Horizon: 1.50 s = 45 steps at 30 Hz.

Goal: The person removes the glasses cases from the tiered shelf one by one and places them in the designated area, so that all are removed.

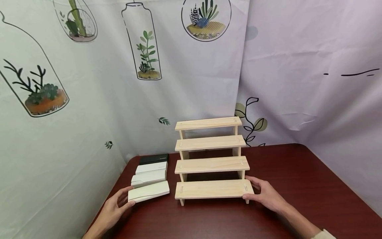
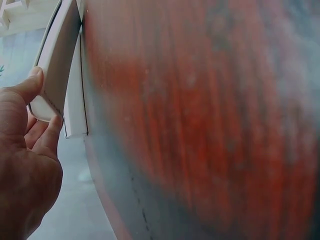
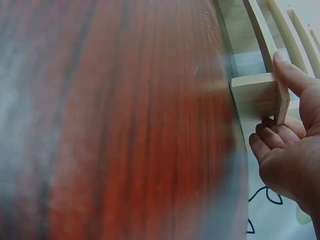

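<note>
At the left of the table lies the nearest white glasses case (image 1: 149, 192), slightly angled. My left hand (image 1: 112, 208) grips its left end, thumb on the near side and fingers on the far side; the left wrist view shows the case's end (image 2: 54, 65) between thumb and fingers. A four-step wooden display stand (image 1: 213, 190) stands upright in the middle. My right hand (image 1: 268, 196) holds the right end of its lowest step, thumb at the front edge. In the right wrist view the thumb lies against the step's board (image 3: 281, 100) and the fingers curl behind it.
Beyond the held case, two more white cases (image 1: 149, 177) and a black case (image 1: 153, 159) lie in a row. The stand's upper steps (image 1: 210, 143) rise toward the printed curtain (image 1: 203, 83) behind. Dark red tabletop (image 1: 313, 189) extends right of the stand.
</note>
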Tool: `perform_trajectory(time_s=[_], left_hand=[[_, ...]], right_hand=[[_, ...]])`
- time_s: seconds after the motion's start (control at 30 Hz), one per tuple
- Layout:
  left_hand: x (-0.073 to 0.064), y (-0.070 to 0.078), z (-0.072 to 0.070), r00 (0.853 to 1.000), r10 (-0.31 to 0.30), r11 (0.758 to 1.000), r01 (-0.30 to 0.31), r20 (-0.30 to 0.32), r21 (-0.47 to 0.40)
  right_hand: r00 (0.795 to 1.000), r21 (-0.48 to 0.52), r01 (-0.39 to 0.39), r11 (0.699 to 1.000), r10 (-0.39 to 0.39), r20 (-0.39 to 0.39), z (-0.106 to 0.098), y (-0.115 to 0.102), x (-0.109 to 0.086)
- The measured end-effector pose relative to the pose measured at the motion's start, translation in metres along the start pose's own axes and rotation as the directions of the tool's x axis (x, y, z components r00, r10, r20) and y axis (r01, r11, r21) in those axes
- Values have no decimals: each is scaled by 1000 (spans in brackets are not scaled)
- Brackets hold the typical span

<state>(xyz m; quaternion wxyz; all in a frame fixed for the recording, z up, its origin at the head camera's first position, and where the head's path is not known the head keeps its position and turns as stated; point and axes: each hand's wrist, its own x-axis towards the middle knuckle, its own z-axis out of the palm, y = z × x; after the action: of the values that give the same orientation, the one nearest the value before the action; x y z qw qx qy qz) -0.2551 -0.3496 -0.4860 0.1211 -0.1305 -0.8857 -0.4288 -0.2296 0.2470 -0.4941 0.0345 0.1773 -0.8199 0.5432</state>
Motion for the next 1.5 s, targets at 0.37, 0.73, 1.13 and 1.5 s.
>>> perform_trajectory(time_s=[0.37,0.73,1.13,1.5], left_hand=[[3,-4,-4,996,-68,998,67,57,21],[12,-9,-11,983,-89,996,86,163,27],[15,-19,-13,978,-68,996,55,198,73],[21,-27,-18,981,-11,980,-28,192,198]], right_hand=[[1000,-4,3,1000,-3,-6,1,0,0],[1000,-9,-19,1000,19,-12,0,-1,-1],[1000,-10,-5,1000,5,-3,1,2,1],[1000,-7,1,1000,-1,-5,0,2,1]])
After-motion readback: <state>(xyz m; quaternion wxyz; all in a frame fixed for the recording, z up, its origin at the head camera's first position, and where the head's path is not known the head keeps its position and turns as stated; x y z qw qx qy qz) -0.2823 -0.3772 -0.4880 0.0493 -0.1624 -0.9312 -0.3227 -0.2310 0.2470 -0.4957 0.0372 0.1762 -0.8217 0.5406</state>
